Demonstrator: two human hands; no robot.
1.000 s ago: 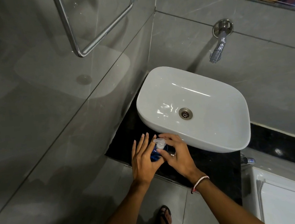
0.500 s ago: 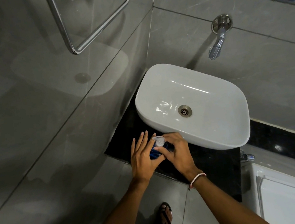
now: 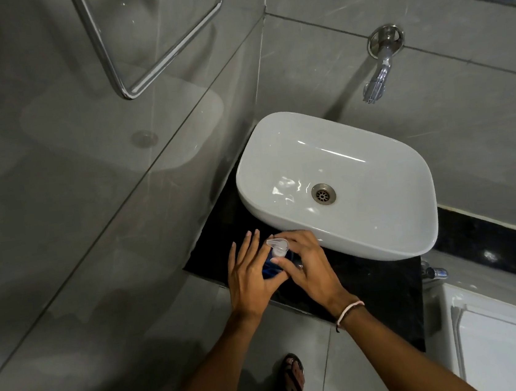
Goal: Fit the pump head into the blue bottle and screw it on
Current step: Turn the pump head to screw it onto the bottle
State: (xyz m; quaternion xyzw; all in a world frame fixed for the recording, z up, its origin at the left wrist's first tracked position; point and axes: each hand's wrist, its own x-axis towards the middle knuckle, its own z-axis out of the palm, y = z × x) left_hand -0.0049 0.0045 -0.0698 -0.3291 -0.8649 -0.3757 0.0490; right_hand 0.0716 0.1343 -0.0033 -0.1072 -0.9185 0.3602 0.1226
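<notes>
On the black counter [image 3: 372,282], just near-left of the white basin [image 3: 343,166], the blue bottle [image 3: 270,269] stands between both hands and is largely hidden by them. Left hand [image 3: 248,275]: palm against the bottle's left side, fingers extended and held straight, thumb wrapped across the near side. Right hand [image 3: 309,263]: fingers and thumb closed around the clear pump head [image 3: 278,246], which sits on top of the bottle with its spout pointing far-left. Thread engagement cannot be determined. A chrome tap [image 3: 379,75] projects from the far wall above the basin.
</notes>
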